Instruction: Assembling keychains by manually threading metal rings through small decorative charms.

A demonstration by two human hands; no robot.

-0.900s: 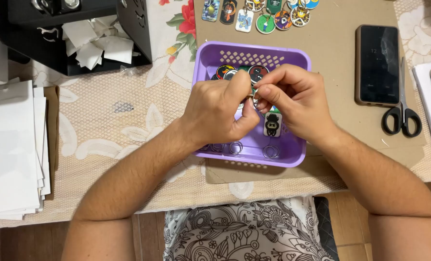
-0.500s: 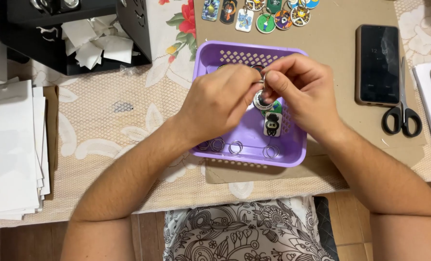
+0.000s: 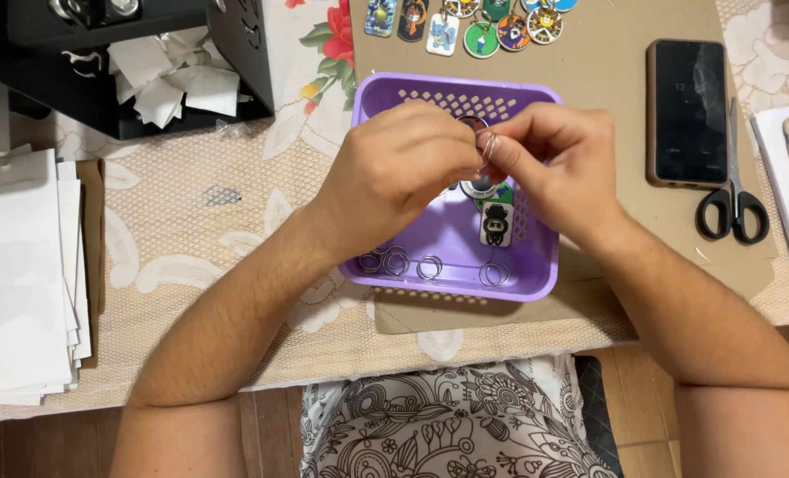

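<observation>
Both of my hands meet over a purple plastic basket (image 3: 536, 274). My left hand (image 3: 394, 173) and my right hand (image 3: 558, 168) pinch a small metal key ring (image 3: 486, 149) between their fingertips, above the basket. Inside the basket lie several loose metal rings (image 3: 430, 266) along the near wall and a few flat picture charms (image 3: 496, 223), one white with a dark figure. More charms are partly hidden under my fingers.
A row of colourful charms (image 3: 465, 22) lies on brown cardboard beyond the basket. A dark phone (image 3: 686, 111) and black-handled scissors (image 3: 732, 199) lie at the right. A black box with paper scraps (image 3: 160, 80) stands at top left, white sheets (image 3: 18, 274) at far left.
My hands have lifted slightly and drawn closer over the far part of the basket, still working the ring between the fingertips. The charm with the dark figure now lies uncovered below them.
</observation>
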